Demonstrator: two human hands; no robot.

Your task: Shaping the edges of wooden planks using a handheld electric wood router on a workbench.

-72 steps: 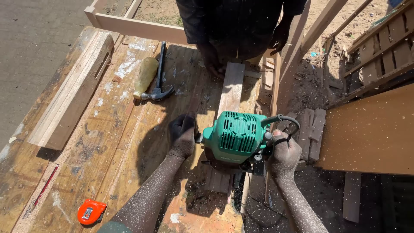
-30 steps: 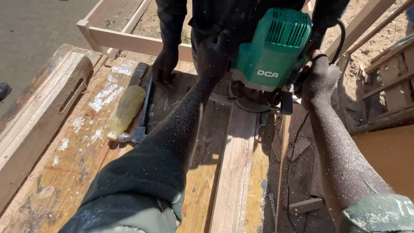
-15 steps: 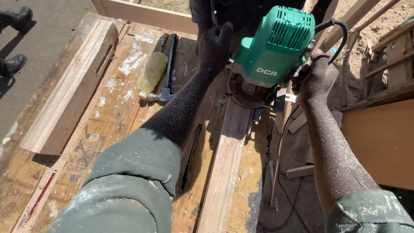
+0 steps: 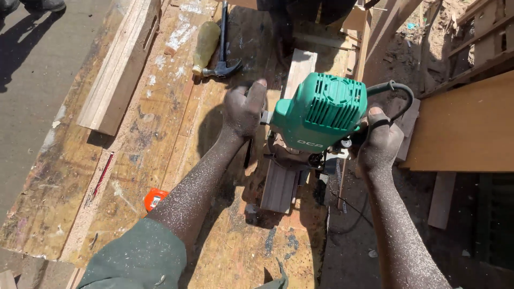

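Note:
A green electric router point(image 4: 319, 111) sits on a narrow wooden plank point(image 4: 301, 67) that lies lengthwise on the worn plywood workbench point(image 4: 134, 176). My left hand point(image 4: 243, 109) grips the router's left handle, and my right hand point(image 4: 379, 140) grips its right handle beside the black power cable point(image 4: 399, 91). Both forearms are dusted with sawdust. The near end of the plank point(image 4: 278, 187) shows below the machine. The router's base and bit are hidden under its body.
A hammer point(image 4: 222, 37) with a yellow handle beside it lies at the bench's far side. A thick timber beam point(image 4: 120, 64) rests along the left edge. An orange tape measure point(image 4: 154, 199) and a red pencil point(image 4: 101, 176) lie near me. Another person stands at the far end point(image 4: 300, 10). Boards point(image 4: 466, 128) are stacked on the right.
I have pulled the router back along the plank toward me, from the far end near the other person to the plank's near part. Both hands stayed on the handles.

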